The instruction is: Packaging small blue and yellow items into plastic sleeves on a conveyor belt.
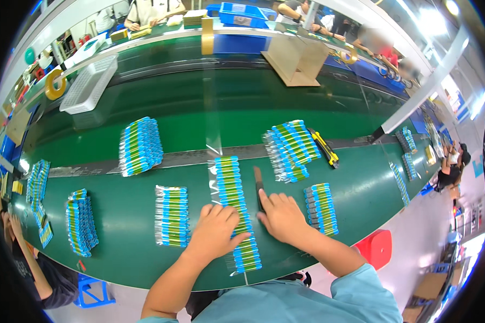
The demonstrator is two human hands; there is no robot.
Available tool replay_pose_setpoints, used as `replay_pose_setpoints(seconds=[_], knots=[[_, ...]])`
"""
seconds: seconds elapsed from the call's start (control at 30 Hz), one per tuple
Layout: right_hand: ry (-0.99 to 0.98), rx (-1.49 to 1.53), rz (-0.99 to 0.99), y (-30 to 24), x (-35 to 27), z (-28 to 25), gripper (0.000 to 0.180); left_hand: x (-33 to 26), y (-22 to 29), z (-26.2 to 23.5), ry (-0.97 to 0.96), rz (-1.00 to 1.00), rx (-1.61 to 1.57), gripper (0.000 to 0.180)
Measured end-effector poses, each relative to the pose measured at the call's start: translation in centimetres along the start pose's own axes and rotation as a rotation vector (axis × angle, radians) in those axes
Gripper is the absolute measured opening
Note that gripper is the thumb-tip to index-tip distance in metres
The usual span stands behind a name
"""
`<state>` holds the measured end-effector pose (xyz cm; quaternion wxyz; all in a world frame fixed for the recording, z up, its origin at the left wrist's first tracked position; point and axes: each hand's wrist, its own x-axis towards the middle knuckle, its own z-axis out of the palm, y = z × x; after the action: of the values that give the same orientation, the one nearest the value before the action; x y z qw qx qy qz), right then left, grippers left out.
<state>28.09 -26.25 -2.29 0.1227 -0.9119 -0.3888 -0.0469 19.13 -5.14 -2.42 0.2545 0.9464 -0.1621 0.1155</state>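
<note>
A long strip of slim blue, green and silver packets [229, 180] runs toward me across the green table. My left hand [214, 232] rests on its left side, thumb stretched across the strip and fingers spread over its edge. Just right of the strip, my right hand [281, 215] grips a flat knife [258, 183] with a dark handle and a brownish blade that points away from me. A shorter row of the same packets [172, 215] lies left of my left hand. Another row [321, 209] is beside my right wrist.
Farther off lie packet stacks, one at left [140, 146] and one at right [292, 149], next to a yellow-black utility knife [324, 148]. A white basket [90, 85], an open cardboard box [296, 59] and a blue crate [243, 15] are beyond. A red stool [376, 248] stands at right. Other people work around.
</note>
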Motion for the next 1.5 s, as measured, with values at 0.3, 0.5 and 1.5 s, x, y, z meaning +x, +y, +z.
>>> replay_pose_setpoints(seconds=[0.3, 0.5, 1.5], knots=[[0.201, 0.096, 0.256, 18.6, 8.8, -5.5, 0.042, 1.1, 0.0, 0.3, 0.116, -0.029, 0.017, 0.035], [0.005, 0.046, 0.342, 27.4, 14.9, -0.8, 0.038, 2.5, 1.3, 0.1, 0.104, 0.053, 0.159, 0.035], [0.132, 1.332, 0.217, 23.7, 12.8, -6.7, 0.011, 18.2, 0.3, 8.7, 0.162, 0.058, -0.203, 0.044]])
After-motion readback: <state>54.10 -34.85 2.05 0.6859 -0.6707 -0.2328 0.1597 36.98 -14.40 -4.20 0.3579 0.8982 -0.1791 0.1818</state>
